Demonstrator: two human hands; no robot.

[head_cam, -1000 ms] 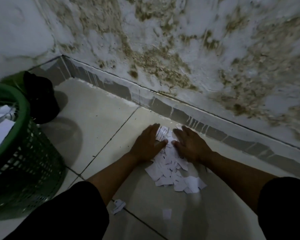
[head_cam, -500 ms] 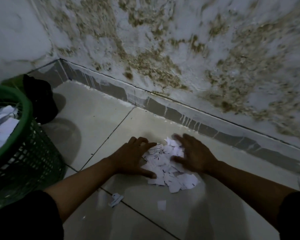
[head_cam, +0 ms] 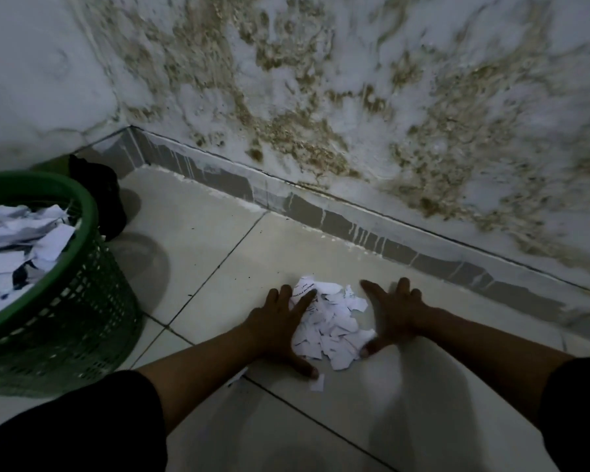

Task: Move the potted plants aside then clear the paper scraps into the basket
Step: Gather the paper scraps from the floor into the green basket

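Note:
A small heap of white paper scraps (head_cam: 327,327) lies on the pale tiled floor near the wall. My left hand (head_cam: 278,325) lies flat against the heap's left side, fingers spread and straight, thumb stretched toward me. My right hand (head_cam: 394,315) lies flat on the floor at the heap's right side, fingers spread. One loose scrap (head_cam: 317,383) sits just by my left thumb. A green plastic basket (head_cam: 82,301) stands at the left, holding several paper scraps (head_cam: 17,247). A dark potted plant (head_cam: 101,195) stands behind the basket in the corner.
A stained, mouldy wall (head_cam: 321,97) with a grey skirting (head_cam: 321,212) runs diagonally just beyond my hands. Bare floor tiles (head_cam: 198,233) lie between the basket and the heap. My dark-clothed knees fill the lower corners.
Both hands have slid back toward me along the floor, dragging the scraps into a tighter heap; the fingers are now spread flat at each side. The view has shifted, showing more of the basket.

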